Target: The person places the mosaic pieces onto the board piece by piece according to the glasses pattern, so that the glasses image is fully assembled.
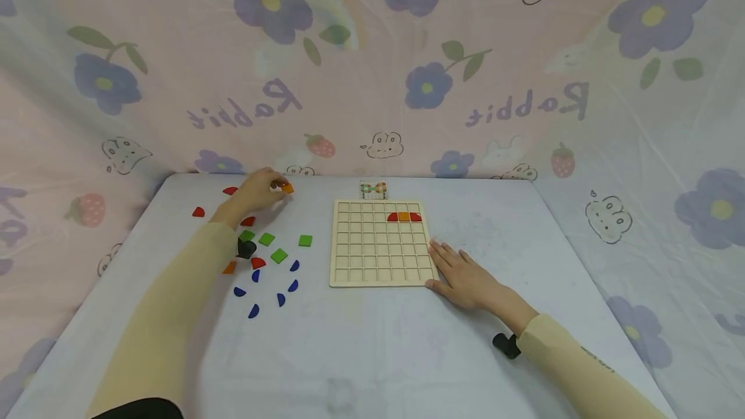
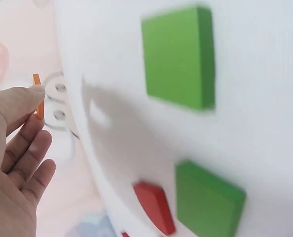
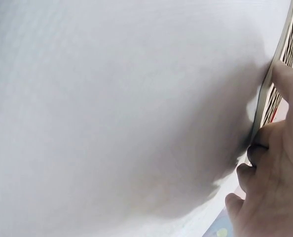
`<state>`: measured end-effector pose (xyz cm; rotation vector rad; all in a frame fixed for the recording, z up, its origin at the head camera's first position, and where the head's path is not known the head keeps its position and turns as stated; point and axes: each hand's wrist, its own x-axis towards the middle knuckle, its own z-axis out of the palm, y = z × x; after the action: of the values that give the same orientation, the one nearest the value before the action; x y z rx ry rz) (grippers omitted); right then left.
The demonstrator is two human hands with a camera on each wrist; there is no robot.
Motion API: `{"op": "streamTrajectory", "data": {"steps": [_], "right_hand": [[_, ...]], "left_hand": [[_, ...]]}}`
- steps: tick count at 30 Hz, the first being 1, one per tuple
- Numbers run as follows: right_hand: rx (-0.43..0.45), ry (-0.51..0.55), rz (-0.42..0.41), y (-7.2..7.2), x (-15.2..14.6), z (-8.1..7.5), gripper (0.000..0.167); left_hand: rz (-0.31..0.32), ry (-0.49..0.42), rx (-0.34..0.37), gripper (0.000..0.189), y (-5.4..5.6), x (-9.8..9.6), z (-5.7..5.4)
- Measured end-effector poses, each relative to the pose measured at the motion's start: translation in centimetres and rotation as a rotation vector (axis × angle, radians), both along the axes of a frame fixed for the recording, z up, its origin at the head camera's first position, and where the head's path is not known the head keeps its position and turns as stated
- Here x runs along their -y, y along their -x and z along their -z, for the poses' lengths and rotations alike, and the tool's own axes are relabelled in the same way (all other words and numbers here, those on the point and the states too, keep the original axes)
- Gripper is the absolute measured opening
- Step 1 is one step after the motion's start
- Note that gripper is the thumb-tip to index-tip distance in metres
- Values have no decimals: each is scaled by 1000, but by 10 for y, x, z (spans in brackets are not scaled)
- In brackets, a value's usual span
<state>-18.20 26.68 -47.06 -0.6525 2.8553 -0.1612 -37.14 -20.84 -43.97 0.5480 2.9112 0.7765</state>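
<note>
Pinching an orange tile [image 1: 288, 189], the left hand [image 1: 256, 191] hovers over the worktop [image 1: 372, 348]; the right hand [image 1: 468, 280], outstretched, touches the gridded board [image 1: 372, 249].

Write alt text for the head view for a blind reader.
A left hand pinches an orange piece above a white table; the right hand touches the right edge of a wooden grid board with two red pieces flanking an orange square. Green pieces, blue pieces and more red pieces lie left of the board.
</note>
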Motion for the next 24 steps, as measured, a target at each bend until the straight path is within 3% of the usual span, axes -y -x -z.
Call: {"op": "streamTrajectory", "data": {"steps": [13,24], "right_hand": [[12,9,12,-1,1,-1,78],[12,27,-1,-2,0,-3,78]], "left_hand": [[157,-6,-133,31,-15,-51,-10],[301,-32,-156,30,-29,-102,-9]]}}
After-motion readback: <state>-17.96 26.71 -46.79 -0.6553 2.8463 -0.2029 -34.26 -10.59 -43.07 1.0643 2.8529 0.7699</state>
